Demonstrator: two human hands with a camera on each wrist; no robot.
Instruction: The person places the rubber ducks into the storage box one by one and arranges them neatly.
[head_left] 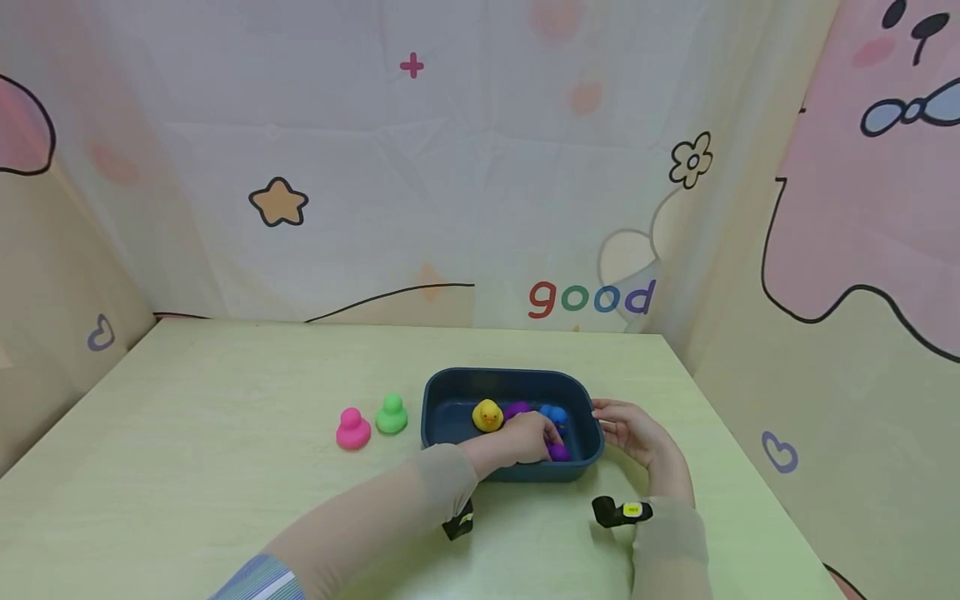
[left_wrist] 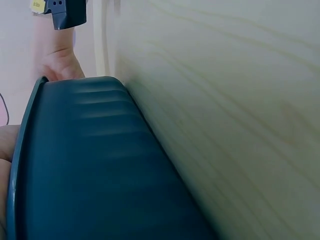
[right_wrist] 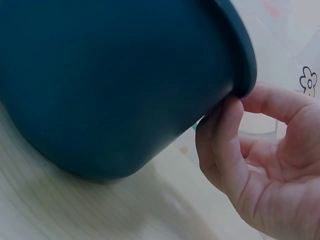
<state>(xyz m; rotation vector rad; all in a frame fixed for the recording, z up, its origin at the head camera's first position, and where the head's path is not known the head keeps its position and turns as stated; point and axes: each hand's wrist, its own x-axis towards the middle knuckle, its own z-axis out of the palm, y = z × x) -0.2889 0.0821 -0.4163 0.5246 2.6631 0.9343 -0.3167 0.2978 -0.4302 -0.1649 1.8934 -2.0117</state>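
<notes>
A dark blue rectangular bin (head_left: 450, 385) stands on the table. My left hand (head_left: 528, 437) reaches over its near wall, with curled fingers gripping a small purple toy duck (head_left: 558, 452) low inside. Beside that hand lie a yellow toy duck (head_left: 487, 416), another purple toy (head_left: 517, 409) and a blue toy (head_left: 555, 415), the latter two partly hidden. My right hand (head_left: 637, 433) holds the bin's right end at the rim. In the right wrist view, its bent fingers (right_wrist: 230, 145) touch the bin under the lip. The left wrist view shows mostly the bin's outer wall (left_wrist: 95, 165).
Left of the bin, a green toy duck (head_left: 392, 415) and a pink toy duck (head_left: 353, 430) stand on the pale wooden table (head_left: 225, 433). Printed cloth walls (head_left: 480, 167) enclose the back and sides. Each wrist wears a black camera (head_left: 621, 512).
</notes>
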